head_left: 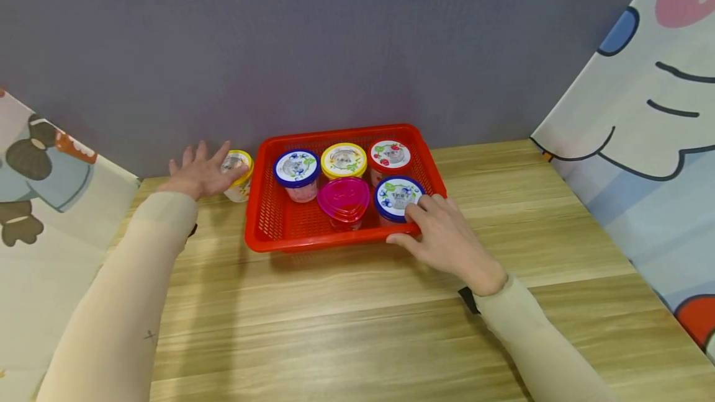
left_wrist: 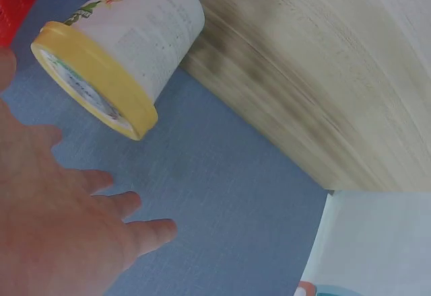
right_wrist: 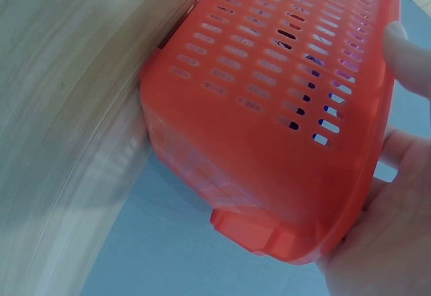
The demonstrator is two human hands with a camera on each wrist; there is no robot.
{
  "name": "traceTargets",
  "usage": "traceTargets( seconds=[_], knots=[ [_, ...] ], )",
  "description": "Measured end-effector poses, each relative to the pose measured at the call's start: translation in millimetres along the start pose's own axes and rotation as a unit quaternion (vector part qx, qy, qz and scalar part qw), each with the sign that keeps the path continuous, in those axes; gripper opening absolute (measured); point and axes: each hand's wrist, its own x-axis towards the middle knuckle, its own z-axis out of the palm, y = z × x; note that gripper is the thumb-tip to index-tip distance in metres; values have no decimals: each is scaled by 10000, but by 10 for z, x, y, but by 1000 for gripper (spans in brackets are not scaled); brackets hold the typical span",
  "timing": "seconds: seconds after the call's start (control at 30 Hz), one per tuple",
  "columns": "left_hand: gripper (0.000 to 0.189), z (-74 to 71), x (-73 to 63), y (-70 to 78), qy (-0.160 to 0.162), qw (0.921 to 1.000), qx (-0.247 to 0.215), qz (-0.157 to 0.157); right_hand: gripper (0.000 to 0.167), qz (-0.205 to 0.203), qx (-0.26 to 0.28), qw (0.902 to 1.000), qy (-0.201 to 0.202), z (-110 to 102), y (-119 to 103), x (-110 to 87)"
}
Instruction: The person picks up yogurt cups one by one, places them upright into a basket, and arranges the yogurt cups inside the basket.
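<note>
My right hand [head_left: 447, 237] grips the front right rim of a red plastic basket [head_left: 313, 243], thumb outside and fingers over the edge. In the right wrist view the slotted basket wall [right_wrist: 249, 107] fills the middle. My left hand [head_left: 202, 174] is spread, fingers straight, beside a yellow-lidded paper tub [left_wrist: 135, 47] that stands left of the basket. Inside the basket are a blue-lidded tub [head_left: 296, 167], a yellow-lidded tub [head_left: 343, 160], a red-lidded tub [head_left: 390, 157], another blue-lidded tub [head_left: 395, 194] and a container with a pink heart-shaped lid [head_left: 344, 197].
A grey wall panel [head_left: 335, 48] rises behind the basket at the back of the wooden table [head_left: 357, 340]. Cartoon-printed panels stand on the left [head_left: 61, 203] and on the right [head_left: 631, 104].
</note>
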Motion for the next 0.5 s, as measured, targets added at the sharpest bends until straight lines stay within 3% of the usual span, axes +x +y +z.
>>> traceTargets(
  seconds=[0.5],
  knots=[
    [86, 119, 126, 43, -86, 9998, 11, 178, 49, -18, -77, 10000, 33, 19, -2, 2]
  ],
)
